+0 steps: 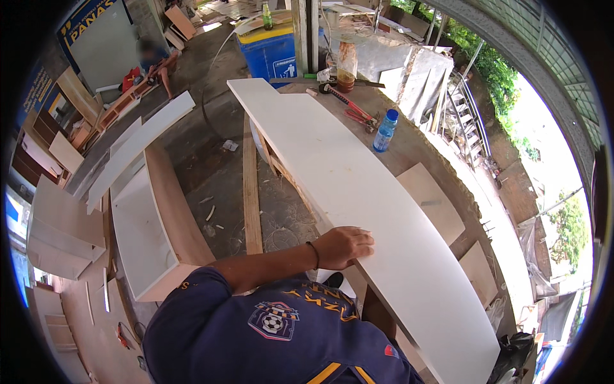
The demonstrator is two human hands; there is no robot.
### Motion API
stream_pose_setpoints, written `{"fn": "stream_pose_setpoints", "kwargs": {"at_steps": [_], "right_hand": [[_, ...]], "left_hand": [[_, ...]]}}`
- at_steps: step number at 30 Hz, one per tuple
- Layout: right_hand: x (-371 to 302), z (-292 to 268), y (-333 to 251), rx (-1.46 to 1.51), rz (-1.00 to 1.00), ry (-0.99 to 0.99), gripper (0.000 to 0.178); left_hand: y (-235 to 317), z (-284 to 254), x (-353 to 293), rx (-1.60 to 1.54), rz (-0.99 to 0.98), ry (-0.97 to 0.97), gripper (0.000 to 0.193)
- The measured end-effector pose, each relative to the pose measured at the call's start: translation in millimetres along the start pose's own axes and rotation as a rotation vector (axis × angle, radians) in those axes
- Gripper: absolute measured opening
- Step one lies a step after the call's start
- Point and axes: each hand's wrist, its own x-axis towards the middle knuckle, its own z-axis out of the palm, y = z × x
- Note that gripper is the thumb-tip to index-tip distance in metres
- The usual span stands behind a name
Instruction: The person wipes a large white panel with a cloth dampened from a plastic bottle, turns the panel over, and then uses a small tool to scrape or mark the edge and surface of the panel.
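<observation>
A long white board point(358, 182) stretches from the upper middle to the lower right. My left hand point(345, 248), with a dark band at the wrist, is closed over the board's near left edge. Its fingers are curled on the white top, and the thumb side is hidden. My right hand is out of sight. Under the board's left side, part of a wooden frame shows. Beyond the board lie red-handled pliers or cutters point(361, 117), a hammer point(338, 95) and a blue-capped bottle point(385, 131).
To the left stands an open white cabinet carcass point(144, 221) with a white plank point(144, 150) across it. A wooden batten point(251, 192) lies on the littered floor. A blue bin point(268, 54) stands behind. Another person point(153, 61) works at the far left. Loose panels point(432, 201) lie right.
</observation>
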Motion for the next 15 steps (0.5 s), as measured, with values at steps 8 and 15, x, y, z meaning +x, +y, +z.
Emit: {"fn": "stream_pose_setpoints", "kwargs": {"at_steps": [8, 15], "right_hand": [[27, -2, 1, 0.026, 0.049, 0.039, 0.059], [38, 8, 21, 0.103, 0.055, 0.141, 0.058]], "left_hand": [[-38, 9, -3, -0.019, -0.066, -0.033, 0.032], [-82, -2, -13, -0.066, -0.056, -0.201, 0.039]]}}
